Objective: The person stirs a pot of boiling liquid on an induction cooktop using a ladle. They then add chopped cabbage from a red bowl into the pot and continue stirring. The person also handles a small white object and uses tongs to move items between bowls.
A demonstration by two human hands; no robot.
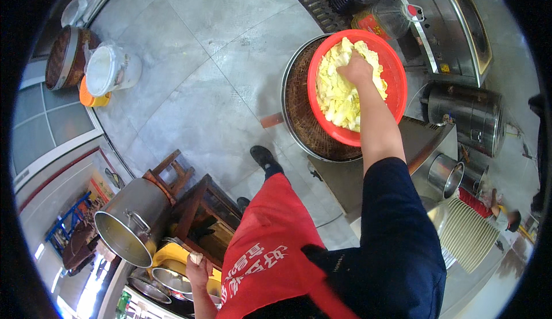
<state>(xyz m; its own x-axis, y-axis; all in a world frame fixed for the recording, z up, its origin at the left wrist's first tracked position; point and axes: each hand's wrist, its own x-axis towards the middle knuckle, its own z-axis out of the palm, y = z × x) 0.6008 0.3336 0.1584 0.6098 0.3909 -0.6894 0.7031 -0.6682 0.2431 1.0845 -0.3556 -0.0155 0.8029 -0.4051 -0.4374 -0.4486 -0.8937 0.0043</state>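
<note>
A red plastic basin (399, 99) stands on a round woven steamer lid (297, 103) with a metal rim. Pale yellow-green cut cabbage leaves (338, 99) fill much of the basin. My right hand (358, 68) reaches down into the leaves, its fingertips hidden among them, so its grip cannot be made out. Low on the left is my left hand (199, 271), closed around a small whitish piece (196, 257) that I cannot identify. It is beside a yellow basin (170, 252) and metal bowls (170, 279).
A large steel pot (129, 224) stands at lower left near a wooden stool (172, 172). White plastic bucket (108, 71) at far left. Clear plastic jugs (386, 17) stand beyond the red basin. Stacked plates (470, 232) and another person (496, 215) are at right.
</note>
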